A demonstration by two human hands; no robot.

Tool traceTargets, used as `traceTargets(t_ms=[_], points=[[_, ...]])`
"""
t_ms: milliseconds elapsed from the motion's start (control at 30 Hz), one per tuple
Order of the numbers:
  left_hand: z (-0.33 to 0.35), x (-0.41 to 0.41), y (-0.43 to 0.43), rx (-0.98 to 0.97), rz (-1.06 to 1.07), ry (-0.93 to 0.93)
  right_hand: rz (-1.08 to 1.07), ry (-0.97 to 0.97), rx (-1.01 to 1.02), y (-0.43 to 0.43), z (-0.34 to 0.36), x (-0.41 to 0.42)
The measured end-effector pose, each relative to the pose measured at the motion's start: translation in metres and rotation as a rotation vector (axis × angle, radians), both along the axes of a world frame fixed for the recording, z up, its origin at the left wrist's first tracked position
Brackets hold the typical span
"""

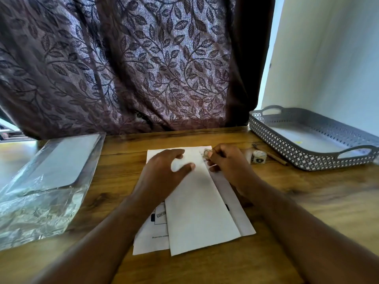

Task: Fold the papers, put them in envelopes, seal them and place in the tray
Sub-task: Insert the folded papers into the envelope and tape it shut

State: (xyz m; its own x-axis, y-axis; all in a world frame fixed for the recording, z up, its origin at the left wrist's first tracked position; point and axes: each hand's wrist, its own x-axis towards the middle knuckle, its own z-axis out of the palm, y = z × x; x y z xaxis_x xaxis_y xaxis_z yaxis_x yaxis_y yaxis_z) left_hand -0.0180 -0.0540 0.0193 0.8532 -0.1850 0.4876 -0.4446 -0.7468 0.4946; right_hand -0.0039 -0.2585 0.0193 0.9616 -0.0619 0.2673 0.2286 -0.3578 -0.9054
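A white envelope (pixel 196 203) lies lengthwise on the wooden table, on top of printed papers (pixel 150 240) that stick out at its lower left. My left hand (pixel 164 171) presses flat on the envelope's far end. My right hand (pixel 227 162) pinches a small sticker or stamp-like piece (pixel 206 153) at the envelope's top right corner, by the long flap edge. The grey perforated tray (pixel 272 138) sits at the right, with nothing in it but a small yellow speck.
A small white tape roll (pixel 258 156) and a thin brown stick (pixel 275 157) lie between my right hand and the tray. A clear plastic packet holding white sheets (pixel 51 177) lies at the left. A patterned curtain hangs behind the table.
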Motion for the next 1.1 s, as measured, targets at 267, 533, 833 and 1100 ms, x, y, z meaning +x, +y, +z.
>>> traceTargets(t_ms=[267,533,833,1100], points=[[-0.006,0.001,0.003,0.509,-0.044,0.293,-0.024,0.142,0.194,-0.006,-0.007,0.009],[-0.004,-0.011,-0.006,0.496,-0.084,0.077,-0.025,0.193,0.306,-0.008,-0.005,0.009],[-0.008,0.015,0.002,0.324,0.024,0.151,-0.042,0.186,0.293,-0.007,-0.007,0.011],[-0.002,0.016,0.003,-0.146,-0.050,0.252,-0.070,0.123,0.292,-0.006,-0.010,0.013]])
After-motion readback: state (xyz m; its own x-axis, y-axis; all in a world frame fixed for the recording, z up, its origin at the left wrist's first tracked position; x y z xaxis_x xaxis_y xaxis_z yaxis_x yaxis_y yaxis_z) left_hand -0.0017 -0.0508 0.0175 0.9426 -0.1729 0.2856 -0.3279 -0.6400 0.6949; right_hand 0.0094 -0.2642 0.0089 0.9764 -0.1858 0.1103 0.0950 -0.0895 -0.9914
